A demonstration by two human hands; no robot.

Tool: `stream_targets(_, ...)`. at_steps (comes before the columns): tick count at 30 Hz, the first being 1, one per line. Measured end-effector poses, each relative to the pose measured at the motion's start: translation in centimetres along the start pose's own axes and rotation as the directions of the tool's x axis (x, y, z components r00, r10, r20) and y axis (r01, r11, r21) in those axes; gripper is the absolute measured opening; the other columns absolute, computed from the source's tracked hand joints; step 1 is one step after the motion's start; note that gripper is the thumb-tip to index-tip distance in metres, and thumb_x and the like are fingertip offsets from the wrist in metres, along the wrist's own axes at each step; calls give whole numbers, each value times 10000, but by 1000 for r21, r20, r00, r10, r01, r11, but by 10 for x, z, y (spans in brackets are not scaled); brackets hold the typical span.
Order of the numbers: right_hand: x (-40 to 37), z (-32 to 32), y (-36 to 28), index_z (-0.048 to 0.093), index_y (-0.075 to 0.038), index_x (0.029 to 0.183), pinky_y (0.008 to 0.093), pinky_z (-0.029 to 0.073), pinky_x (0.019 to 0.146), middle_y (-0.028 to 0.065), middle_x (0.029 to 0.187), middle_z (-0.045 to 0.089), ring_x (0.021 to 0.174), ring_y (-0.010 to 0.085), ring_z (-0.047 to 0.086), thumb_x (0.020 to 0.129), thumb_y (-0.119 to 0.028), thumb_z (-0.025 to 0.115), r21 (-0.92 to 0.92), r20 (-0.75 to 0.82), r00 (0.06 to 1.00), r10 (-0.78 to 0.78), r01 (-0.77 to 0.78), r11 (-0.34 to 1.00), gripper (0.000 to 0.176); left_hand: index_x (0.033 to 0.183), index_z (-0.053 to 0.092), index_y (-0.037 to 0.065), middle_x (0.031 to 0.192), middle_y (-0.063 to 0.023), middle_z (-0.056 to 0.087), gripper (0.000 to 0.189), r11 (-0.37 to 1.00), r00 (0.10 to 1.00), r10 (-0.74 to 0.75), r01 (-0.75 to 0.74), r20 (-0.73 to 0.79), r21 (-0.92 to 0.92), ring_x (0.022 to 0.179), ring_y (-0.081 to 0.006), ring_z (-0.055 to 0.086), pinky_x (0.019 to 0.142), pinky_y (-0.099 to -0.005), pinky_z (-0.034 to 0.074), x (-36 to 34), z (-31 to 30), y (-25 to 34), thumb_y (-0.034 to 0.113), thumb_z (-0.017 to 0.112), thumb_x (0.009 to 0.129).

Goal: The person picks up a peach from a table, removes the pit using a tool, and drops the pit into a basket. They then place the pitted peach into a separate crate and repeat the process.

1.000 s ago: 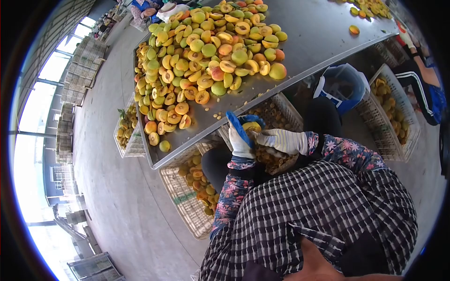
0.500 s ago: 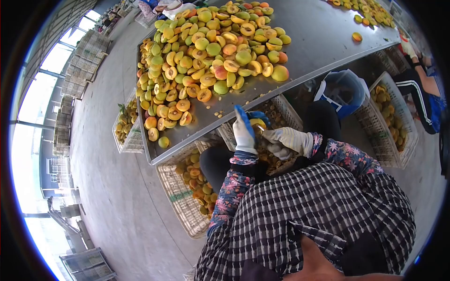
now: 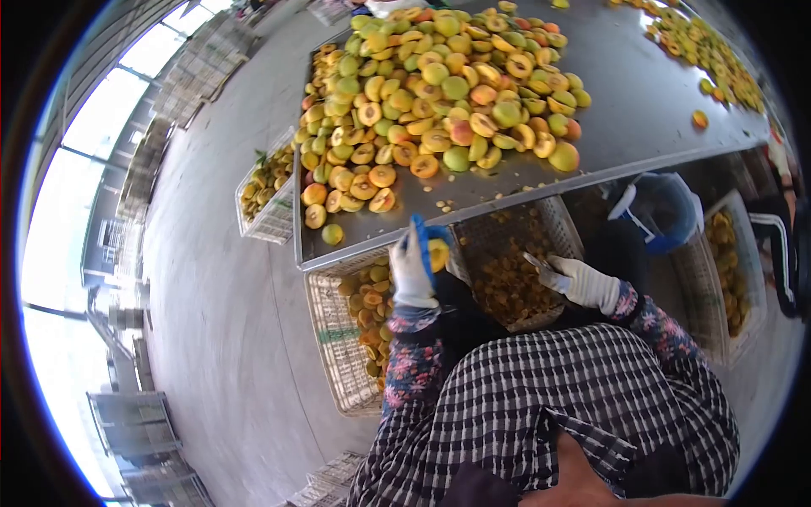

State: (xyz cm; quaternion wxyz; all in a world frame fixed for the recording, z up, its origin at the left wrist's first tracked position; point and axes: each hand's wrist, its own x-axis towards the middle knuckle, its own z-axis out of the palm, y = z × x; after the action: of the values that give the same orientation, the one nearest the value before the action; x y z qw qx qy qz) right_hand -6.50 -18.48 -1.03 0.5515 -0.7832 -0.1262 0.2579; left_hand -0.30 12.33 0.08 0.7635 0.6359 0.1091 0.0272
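Observation:
My left hand (image 3: 414,269), in a white glove with blue on the palm side, holds a yellow peach half (image 3: 438,254) over the left crate, near the table edge. In my right hand (image 3: 589,285), also gloved, is a small metal pitting tool (image 3: 538,263); its exact tip shape is too small to tell. Below and between the hands stands a crate (image 3: 568,230) with many brown peach pits (image 3: 511,283). Under my left hand, a pale plastic crate (image 3: 328,338) holds peach halves (image 3: 370,308). A large heap of cut peaches (image 3: 448,93) covers the metal table (image 3: 629,127).
A blue-and-clear bucket (image 3: 667,215) stands under the table at right, beside another fruit crate (image 3: 716,287). One more crate (image 3: 269,207) sits past the table's left corner. A person's striped trouser leg (image 3: 777,245) shows at far right. Stacked crates (image 3: 203,63) line the left side.
My hands have moved apart: the left to the left with the peach half, the right to the right with the tool. The view has shifted, so the table appears farther right.

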Motion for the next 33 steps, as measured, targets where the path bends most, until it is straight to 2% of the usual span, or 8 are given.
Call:
stream_targets(3, -1, -6, 9, 580, 3, 1081, 291, 453, 732, 72, 863, 571, 796, 140, 531, 981, -458, 519, -116, 55, 998, 40, -33, 993, 476, 1048, 715, 28, 919, -165, 720, 340, 600, 951, 269, -42, -152, 799, 858, -303, 693, 750, -357, 519, -6, -70, 39, 311, 549, 961)
stream_targets(6, 0, -4, 12, 551, 7, 1081, 318, 444, 706, 105, 828, 556, 758, 182, 531, 972, -382, 563, -20, 73, 996, 43, -41, 999, 404, 1184, 653, 64, 1089, -202, 674, 521, 103, 964, 167, 190, -206, 976, 1011, -375, 635, 882, -443, 483, 5, -125, 43, 492, 486, 938)
stream_targets(15, 16, 6, -1, 547, 13, 1124, 316, 445, 747, 121, 866, 564, 778, 190, 520, 958, -407, 578, -74, 117, 993, 4, 4, 997, 453, 1237, 612, 21, 1185, -236, 633, 791, 45, 926, -152, 356, -346, 933, 1152, -347, 593, 949, -419, 461, 143, -71, 21, 663, 261, 939)
stream_targets(22, 8, 6, 4, 542, 14, 1137, 311, 447, 755, 111, 889, 570, 810, 193, 523, 946, -449, 579, -103, 110, 992, 55, -43, 994, 502, 1319, 490, 22, 1175, -198, 646, 722, 317, 999, 24, 13, -22, 948, 1120, -318, 611, 954, -370, 478, 174, -40, -23, 376, 765, 753)
stream_targets(24, 9, 4, 4, 544, 11, 1138, 314, 449, 752, 110, 886, 566, 809, 191, 523, 946, -451, 579, -111, 114, 992, 47, -34, 993, 501, 1287, 505, 58, 1105, -142, 658, 530, 728, 999, -33, 20, 5, 685, 1066, -300, 632, 927, -412, 516, 159, -26, -17, 248, 700, 832)
stream_targets(26, 13, 4, 4, 540, -6, 1124, 290, 439, 721, 74, 848, 540, 766, 152, 498, 965, -413, 560, -15, 85, 996, -7, 8, 1000, 437, 1271, 515, 62, 1099, -123, 640, 456, 984, 979, -150, 161, 138, -78, 1047, -298, 630, 913, -462, 535, 149, -17, -13, 201, 668, 864)
stream_targets(29, 18, 8, -3, 518, -45, 1126, 210, 395, 656, -30, 803, 474, 697, 52, 428, 983, -339, 545, 249, 4, 995, -95, 91, 964, 329, 1199, 538, 83, 1102, -109, 618, 307, 791, 947, 27, 175, 319, -586, 1003, -283, 631, 901, -499, 544, 88, 15, 24, 219, 603, 932)
stream_targets(33, 26, 4, -61, 508, -4, 1125, 380, 467, 673, 176, 779, 593, 718, 314, 609, 972, -316, 541, -69, -107, 961, -257, 251, 966, 350, 1136, 584, 47, 1050, -133, 643, 469, 588, 953, -38, 264, 299, -765, 1005, -296, 632, 906, -484, 536, 33, 61, 39, 479, 522, 963)
